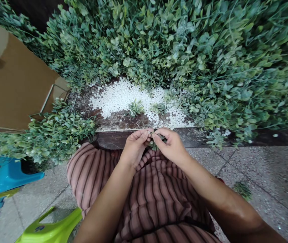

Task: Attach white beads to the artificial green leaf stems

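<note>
Here, two hands meet over the near edge of one dark counter [113, 139], and between them is one small green sprig [154, 145]. The left hand [135, 145] has its grip pinched together on the sprig, thumb against forefinger; the right hand [171, 144] has its grip clamped on it too, so the two sets of fingertips nearly touch. The sprig's leaves hang below the fingers, just above the one striped garment [156, 195] over the lap. Beyond the hands, one wide patch of white beads [118, 96] covers the middle of the counter, far too many to count. Two loose tufts lie there: the left tuft [135, 108] by the patch's near edge and the right tuft [158, 108] among the beads. One big mass of greenery [164, 40] fills the far side and the right; its stems overlap, so their number cannot be told. A smaller bunch [60, 130] sits at the left, beside one brown box [19, 84]. Two stools show at the lower left, one blue stool [9, 170] and one lime stool [55, 227]. One more clump [243, 191] lies on the speckled floor [275, 179], right of the lap.
</note>
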A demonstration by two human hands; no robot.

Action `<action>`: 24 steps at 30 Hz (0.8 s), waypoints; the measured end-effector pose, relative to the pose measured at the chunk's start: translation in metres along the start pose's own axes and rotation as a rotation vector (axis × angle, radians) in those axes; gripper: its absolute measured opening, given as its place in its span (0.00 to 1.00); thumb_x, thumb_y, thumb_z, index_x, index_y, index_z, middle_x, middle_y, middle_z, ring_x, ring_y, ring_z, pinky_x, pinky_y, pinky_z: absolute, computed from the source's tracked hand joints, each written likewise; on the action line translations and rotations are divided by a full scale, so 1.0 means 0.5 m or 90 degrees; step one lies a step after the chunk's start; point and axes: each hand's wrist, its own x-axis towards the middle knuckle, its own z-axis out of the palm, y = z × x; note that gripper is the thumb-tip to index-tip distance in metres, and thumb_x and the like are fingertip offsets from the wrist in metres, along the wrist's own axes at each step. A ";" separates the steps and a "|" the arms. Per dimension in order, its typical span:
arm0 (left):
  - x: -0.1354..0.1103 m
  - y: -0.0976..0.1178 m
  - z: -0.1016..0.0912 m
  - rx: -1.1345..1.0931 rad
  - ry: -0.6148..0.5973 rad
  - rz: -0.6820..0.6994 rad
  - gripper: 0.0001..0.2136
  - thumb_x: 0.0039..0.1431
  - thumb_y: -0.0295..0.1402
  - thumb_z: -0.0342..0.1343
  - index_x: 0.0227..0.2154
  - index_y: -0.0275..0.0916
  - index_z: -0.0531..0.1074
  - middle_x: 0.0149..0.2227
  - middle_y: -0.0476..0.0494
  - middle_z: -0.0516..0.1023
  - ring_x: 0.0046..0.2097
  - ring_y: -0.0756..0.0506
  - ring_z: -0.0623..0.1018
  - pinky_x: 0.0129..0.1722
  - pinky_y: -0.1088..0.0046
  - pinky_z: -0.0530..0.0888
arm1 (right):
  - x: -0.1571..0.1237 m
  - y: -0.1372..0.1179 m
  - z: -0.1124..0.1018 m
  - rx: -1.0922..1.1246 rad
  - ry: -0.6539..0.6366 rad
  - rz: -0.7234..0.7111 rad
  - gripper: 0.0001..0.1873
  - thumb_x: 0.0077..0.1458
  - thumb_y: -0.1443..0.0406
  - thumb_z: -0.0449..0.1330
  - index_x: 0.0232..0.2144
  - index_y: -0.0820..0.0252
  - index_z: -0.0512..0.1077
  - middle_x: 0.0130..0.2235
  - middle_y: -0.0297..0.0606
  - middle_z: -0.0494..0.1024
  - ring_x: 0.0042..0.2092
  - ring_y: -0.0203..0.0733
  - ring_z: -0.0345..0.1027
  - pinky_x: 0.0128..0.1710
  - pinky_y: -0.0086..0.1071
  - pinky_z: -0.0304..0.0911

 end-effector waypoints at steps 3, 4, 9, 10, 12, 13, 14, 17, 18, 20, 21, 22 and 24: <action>0.000 0.000 -0.001 -0.011 -0.007 -0.023 0.11 0.34 0.32 0.67 0.24 0.34 0.77 0.21 0.50 0.73 0.25 0.56 0.68 0.28 0.81 0.65 | 0.000 -0.004 -0.002 -0.003 -0.001 -0.007 0.07 0.51 0.66 0.53 0.24 0.60 0.69 0.26 0.36 0.70 0.30 0.38 0.64 0.32 0.32 0.60; 0.000 0.001 -0.002 -0.013 -0.006 -0.029 0.11 0.34 0.32 0.67 0.24 0.34 0.77 0.21 0.50 0.73 0.25 0.56 0.68 0.28 0.81 0.65 | 0.000 -0.005 -0.003 -0.006 -0.002 -0.014 0.07 0.51 0.66 0.53 0.24 0.60 0.69 0.26 0.36 0.71 0.30 0.38 0.64 0.33 0.32 0.60; -0.001 0.004 -0.005 0.001 -0.004 -0.059 0.10 0.35 0.31 0.67 0.24 0.34 0.77 0.19 0.51 0.71 0.24 0.56 0.66 0.26 0.80 0.64 | 0.000 -0.015 -0.010 -0.028 -0.020 -0.033 0.09 0.51 0.66 0.52 0.23 0.60 0.69 0.26 0.38 0.72 0.31 0.39 0.65 0.33 0.33 0.61; -0.001 0.006 -0.007 0.006 -0.005 -0.068 0.10 0.35 0.31 0.67 0.24 0.34 0.77 0.19 0.51 0.70 0.23 0.56 0.66 0.25 0.80 0.64 | 0.000 -0.016 -0.011 -0.035 -0.024 -0.041 0.09 0.51 0.67 0.52 0.23 0.60 0.69 0.26 0.38 0.72 0.31 0.39 0.65 0.33 0.33 0.61; -0.001 0.009 -0.009 0.014 -0.011 -0.086 0.10 0.36 0.31 0.67 0.25 0.34 0.77 0.18 0.51 0.69 0.23 0.57 0.65 0.25 0.80 0.64 | 0.000 -0.016 -0.012 -0.045 -0.030 -0.064 0.09 0.52 0.67 0.52 0.23 0.60 0.69 0.26 0.38 0.72 0.31 0.39 0.65 0.33 0.33 0.61; -0.001 0.010 -0.010 0.015 -0.015 -0.093 0.10 0.36 0.31 0.66 0.24 0.34 0.77 0.18 0.51 0.69 0.22 0.57 0.65 0.25 0.80 0.64 | 0.000 -0.016 -0.012 -0.049 -0.033 -0.074 0.09 0.52 0.67 0.52 0.23 0.60 0.69 0.26 0.38 0.72 0.31 0.39 0.65 0.33 0.33 0.61; -0.001 0.012 -0.011 0.014 -0.019 -0.100 0.09 0.36 0.30 0.66 0.24 0.33 0.76 0.18 0.51 0.69 0.22 0.57 0.65 0.25 0.80 0.64 | 0.000 -0.016 -0.011 -0.050 -0.034 -0.082 0.09 0.52 0.68 0.51 0.23 0.60 0.69 0.26 0.38 0.72 0.31 0.39 0.65 0.33 0.33 0.61; 0.001 0.013 -0.012 -0.010 -0.028 -0.113 0.09 0.36 0.29 0.66 0.23 0.33 0.76 0.19 0.51 0.69 0.23 0.56 0.65 0.25 0.80 0.64 | 0.000 -0.014 -0.009 -0.040 -0.029 -0.088 0.08 0.52 0.68 0.51 0.24 0.59 0.68 0.27 0.38 0.72 0.32 0.39 0.66 0.34 0.33 0.62; 0.001 0.013 -0.012 -0.021 -0.030 -0.115 0.08 0.36 0.29 0.66 0.24 0.33 0.76 0.19 0.51 0.69 0.23 0.56 0.66 0.25 0.80 0.64 | 0.000 -0.014 -0.008 -0.033 -0.026 -0.085 0.08 0.53 0.67 0.51 0.24 0.59 0.68 0.27 0.38 0.73 0.32 0.39 0.66 0.34 0.33 0.62; 0.001 0.012 -0.014 -0.039 -0.035 -0.119 0.08 0.37 0.28 0.65 0.24 0.33 0.75 0.20 0.50 0.70 0.24 0.56 0.66 0.25 0.81 0.64 | 0.000 -0.014 -0.008 -0.022 -0.022 -0.084 0.08 0.53 0.67 0.51 0.25 0.59 0.68 0.28 0.38 0.73 0.32 0.39 0.66 0.34 0.33 0.62; 0.001 0.012 -0.014 -0.046 -0.035 -0.121 0.08 0.37 0.28 0.65 0.24 0.33 0.75 0.21 0.50 0.70 0.24 0.57 0.66 0.25 0.81 0.64 | 0.000 -0.014 -0.008 -0.018 -0.022 -0.085 0.08 0.53 0.67 0.52 0.25 0.59 0.69 0.28 0.38 0.73 0.32 0.39 0.66 0.34 0.33 0.62; 0.001 0.012 -0.015 -0.050 -0.036 -0.125 0.08 0.38 0.28 0.65 0.24 0.33 0.75 0.21 0.50 0.70 0.24 0.57 0.66 0.24 0.81 0.64 | 0.000 -0.014 -0.008 -0.015 -0.023 -0.085 0.08 0.53 0.67 0.52 0.25 0.59 0.69 0.28 0.38 0.73 0.32 0.39 0.66 0.34 0.33 0.62; 0.000 0.012 -0.016 -0.052 -0.036 -0.132 0.08 0.38 0.28 0.65 0.25 0.32 0.75 0.20 0.50 0.69 0.23 0.57 0.66 0.24 0.81 0.64 | 0.000 -0.013 -0.008 -0.009 -0.025 -0.079 0.07 0.53 0.67 0.52 0.25 0.59 0.69 0.28 0.38 0.73 0.31 0.39 0.66 0.34 0.33 0.62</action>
